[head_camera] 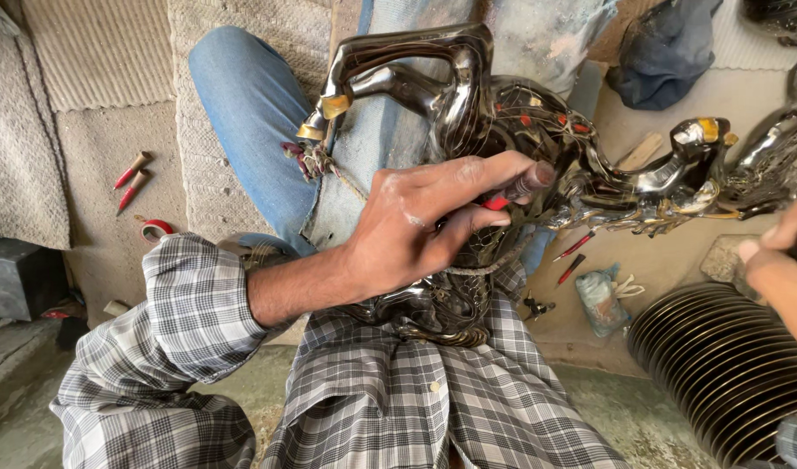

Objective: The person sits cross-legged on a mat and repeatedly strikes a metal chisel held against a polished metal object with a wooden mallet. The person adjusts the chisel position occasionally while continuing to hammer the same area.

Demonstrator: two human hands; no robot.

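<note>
A dark, shiny metal horse figure [502, 122] with gold and red inlay lies across my lap, over my blue-jeaned leg [251, 113]. My left hand [416, 230] reaches in from the left in a checked sleeve. It grips a small red-handled tool [524, 185] whose blunt end presses on the horse's body. My right hand [776, 260] shows only partly at the right edge, close to the horse's rear leg. Its fingers are curled, and what it holds is cut off by the frame.
Two red-handled tools [131, 180] and a tape roll [158, 228] lie on the mat at left. More small tools [572, 256] and a plastic bag [600, 300] lie on the floor at right, beside a ribbed dark metal piece [728, 365]. A dark cloth [663, 52] lies behind.
</note>
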